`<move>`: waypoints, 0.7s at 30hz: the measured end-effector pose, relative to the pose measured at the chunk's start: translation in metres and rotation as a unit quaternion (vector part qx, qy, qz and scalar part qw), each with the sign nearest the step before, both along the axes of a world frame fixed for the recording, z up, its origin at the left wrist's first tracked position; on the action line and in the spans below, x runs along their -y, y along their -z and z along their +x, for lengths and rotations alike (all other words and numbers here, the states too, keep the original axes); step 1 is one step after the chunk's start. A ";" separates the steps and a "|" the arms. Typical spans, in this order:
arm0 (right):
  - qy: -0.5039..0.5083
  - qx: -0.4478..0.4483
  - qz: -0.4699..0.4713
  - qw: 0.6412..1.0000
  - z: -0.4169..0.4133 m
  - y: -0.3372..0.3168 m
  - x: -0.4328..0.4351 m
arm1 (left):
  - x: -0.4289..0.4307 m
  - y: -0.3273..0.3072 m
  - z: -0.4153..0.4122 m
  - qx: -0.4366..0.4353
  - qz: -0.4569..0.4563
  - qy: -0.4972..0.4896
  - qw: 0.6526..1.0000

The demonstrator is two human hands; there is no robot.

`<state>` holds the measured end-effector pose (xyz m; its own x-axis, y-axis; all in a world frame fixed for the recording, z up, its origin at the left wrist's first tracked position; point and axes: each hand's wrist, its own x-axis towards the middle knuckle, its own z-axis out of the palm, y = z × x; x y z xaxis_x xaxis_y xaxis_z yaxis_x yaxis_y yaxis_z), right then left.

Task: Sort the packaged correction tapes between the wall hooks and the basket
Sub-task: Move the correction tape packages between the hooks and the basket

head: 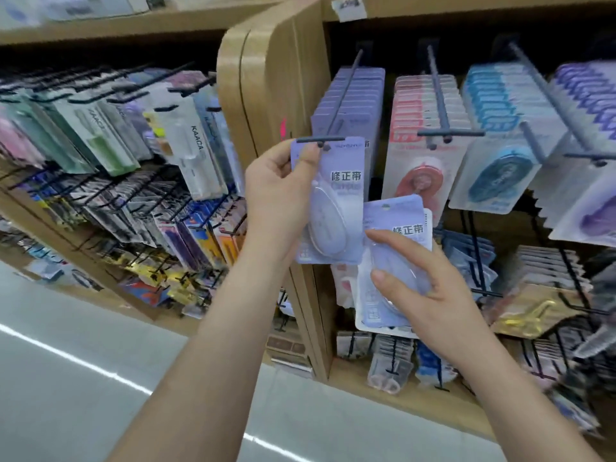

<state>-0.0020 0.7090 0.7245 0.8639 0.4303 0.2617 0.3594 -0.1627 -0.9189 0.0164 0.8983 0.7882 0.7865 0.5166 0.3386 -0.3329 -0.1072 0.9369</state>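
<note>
My left hand [278, 191] grips a lavender correction tape pack [336, 208] by its left edge, thumb on its top corner. The pack's hang hole sits at the tip of the leftmost wall hook [340, 101]. Behind it on that hook hangs a row of matching lavender packs [353, 105]. My right hand [430, 288] holds a small stack of packs [390, 278], a lavender one on top, lower and to the right. No basket is in view.
Neighbouring hooks carry pink packs [423, 155], blue packs [500, 145] and purple packs [586, 168]. A rounded wooden shelf post [266, 88] stands left of the hook. More hanging stationery [133, 145] fills the left shelves. Lower hooks hold other goods; pale floor lies below.
</note>
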 end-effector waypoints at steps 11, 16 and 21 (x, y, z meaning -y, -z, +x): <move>0.086 0.004 0.022 0.996 -0.012 -0.007 0.004 | 0.006 0.020 -0.025 -0.045 0.085 0.065 0.993; 0.107 0.044 0.033 0.993 -0.009 -0.004 0.004 | 0.005 0.041 -0.028 -0.076 0.120 0.000 0.990; 0.125 0.072 0.058 0.988 -0.007 -0.004 0.000 | 0.012 0.034 -0.005 -0.120 0.229 -0.074 0.963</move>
